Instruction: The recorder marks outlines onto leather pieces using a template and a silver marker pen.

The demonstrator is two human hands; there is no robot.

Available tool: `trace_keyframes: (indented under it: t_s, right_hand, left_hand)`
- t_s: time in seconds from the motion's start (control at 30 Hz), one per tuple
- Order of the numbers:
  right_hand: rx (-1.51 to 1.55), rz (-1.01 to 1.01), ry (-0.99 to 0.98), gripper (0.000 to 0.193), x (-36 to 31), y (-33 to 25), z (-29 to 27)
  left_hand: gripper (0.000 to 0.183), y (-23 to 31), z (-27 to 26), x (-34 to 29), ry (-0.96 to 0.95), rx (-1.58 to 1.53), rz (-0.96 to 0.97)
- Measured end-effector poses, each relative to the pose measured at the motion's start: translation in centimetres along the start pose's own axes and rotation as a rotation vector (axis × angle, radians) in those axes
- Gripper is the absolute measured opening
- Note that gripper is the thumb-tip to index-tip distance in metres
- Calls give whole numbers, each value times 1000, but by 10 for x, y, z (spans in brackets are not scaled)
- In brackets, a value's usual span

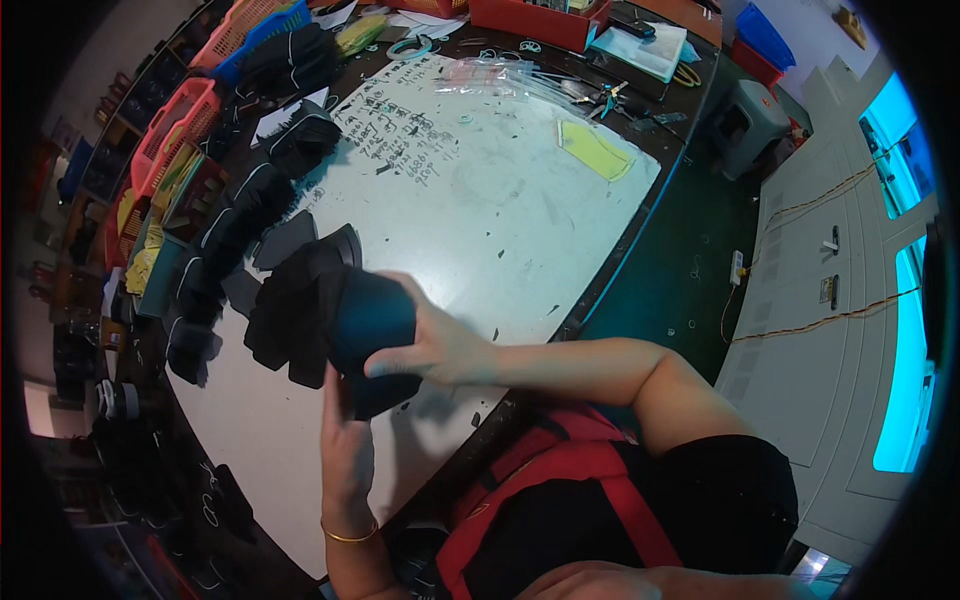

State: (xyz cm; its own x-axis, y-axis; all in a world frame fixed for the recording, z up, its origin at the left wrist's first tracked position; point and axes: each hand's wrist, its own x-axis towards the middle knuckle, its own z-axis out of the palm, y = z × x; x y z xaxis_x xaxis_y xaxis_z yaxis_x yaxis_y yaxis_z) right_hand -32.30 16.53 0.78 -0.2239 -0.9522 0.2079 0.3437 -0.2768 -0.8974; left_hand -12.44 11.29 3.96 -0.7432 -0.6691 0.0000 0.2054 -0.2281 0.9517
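Note:
My right hand (435,340) wraps round a curved stack of black flat pieces (372,312), thumb across its near face and fingers over the top edge. From below, my left hand (347,450) reaches up to the same stack, its fingers mostly hidden behind and under it; a thin gold bangle is on that wrist. Left of the stack, a fanned heap of loose black pieces (285,305) lies on the white board (480,240). Whether the held stack touches this heap I cannot tell.
Tied black bundles (230,215) line the board's left side. Behind them are a pink basket (178,130) and a blue basket (265,40). Plastic bags (490,75), pliers (608,98), a yellow-green sheet (595,150) and a red tray (540,25) lie far off. A grey stool (750,125) stands right.

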Motion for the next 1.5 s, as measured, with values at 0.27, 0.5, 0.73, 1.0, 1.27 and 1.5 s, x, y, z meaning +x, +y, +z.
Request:
trace_keyframes:
  t_s: [0.27, 0.5, 0.73, 1.0, 1.27, 1.5]
  right_hand:
    - [-476, -146, 73, 47, 10, -39, -35]
    - [-393, -105, 160, 27, -23, -59, -99]
    - [-1111, -338, 58, 23, -19, -38, -146]
    - [-1781, 475, 441, 53, -20, -148, -353]
    - [-1046, 231, 252, 18, -4, -89, -208]
    - [-648, 256, 104, 46, -9, -83, -116]
  left_hand:
    - [68, 36, 12, 35, 109, 612, -32]
    - [103, 46, -49, 73, -21, 1347, -186]
    - [126, 19, -29, 62, 41, 1809, 107]
    - [63, -37, -12, 1, 1, 1839, 389]
    - [36, -33, -44, 33, 90, 1921, 806]
    - [31, -45, 26, -27, -45, 1650, 536]
